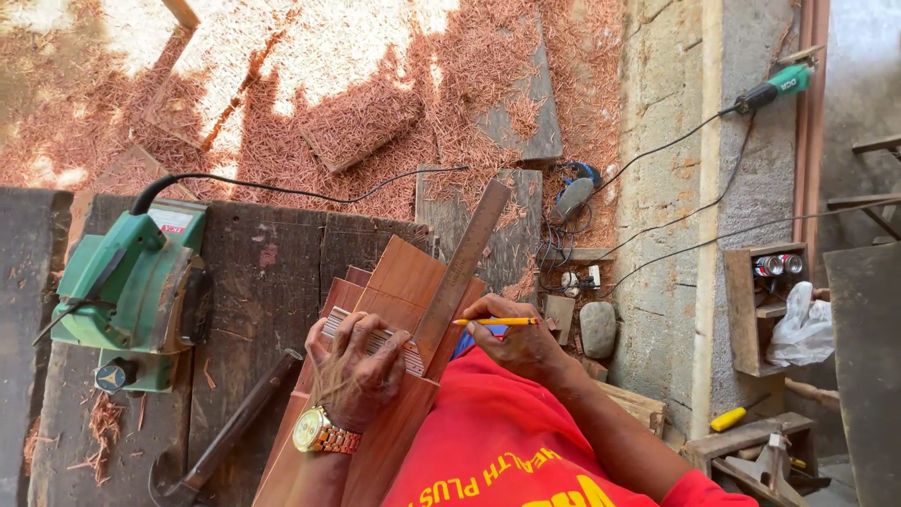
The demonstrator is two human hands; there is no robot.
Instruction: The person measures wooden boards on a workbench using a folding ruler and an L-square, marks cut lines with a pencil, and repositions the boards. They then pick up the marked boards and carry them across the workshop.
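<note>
My left hand (pixel 361 366), with a gold watch on the wrist, presses a metal try square (pixel 460 268) flat onto reddish wooden boards (pixel 399 282) that lean across the dark workbench (pixel 272 272). The square's long blade runs up and right; its ruled short arm lies under my fingers. My right hand (pixel 521 343) grips a yellow pencil (pixel 497 322), its tip touching the blade's right edge over the board.
A green electric planer (pixel 131 291) sits on the bench at left, its black cord running right. A claw hammer (pixel 221 441) lies near the bench's front. Red wood shavings (pixel 375 103) cover the floor. A wooden box (pixel 760 300), a white bag and a yellow-handled tool stand at right.
</note>
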